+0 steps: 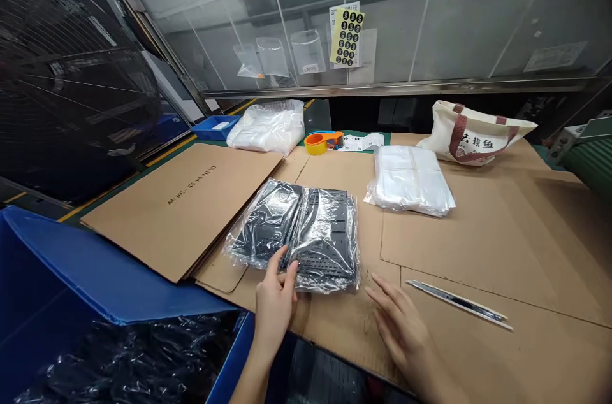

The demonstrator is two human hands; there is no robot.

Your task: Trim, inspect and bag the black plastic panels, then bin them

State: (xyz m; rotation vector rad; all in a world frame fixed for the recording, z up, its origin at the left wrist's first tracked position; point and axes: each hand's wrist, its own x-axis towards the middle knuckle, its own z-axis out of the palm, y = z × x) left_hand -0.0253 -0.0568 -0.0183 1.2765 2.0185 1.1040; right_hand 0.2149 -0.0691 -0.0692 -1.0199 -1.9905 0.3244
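Two black slotted parts in clear plastic bags lie side by side on the cardboard-covered table: a left bagged part [270,219] and a right bagged part [326,232]. My left hand [278,292] is at their near edge, thumb and forefinger apart, fingertips at the plastic where the two meet; nothing is gripped. To the right of the bags, my right hand [399,321] hovers low over the cardboard, fingers spread, holding nothing. A slim metal cutter [459,303] lies to its right.
Cardboard sheets [186,200] are stacked at left, above a blue bin [115,289] of dark bagged items. Behind are a white plastic bundle [270,127], an orange tape dispenser [318,143], clear bags [408,178] and a cloth tote [471,136].
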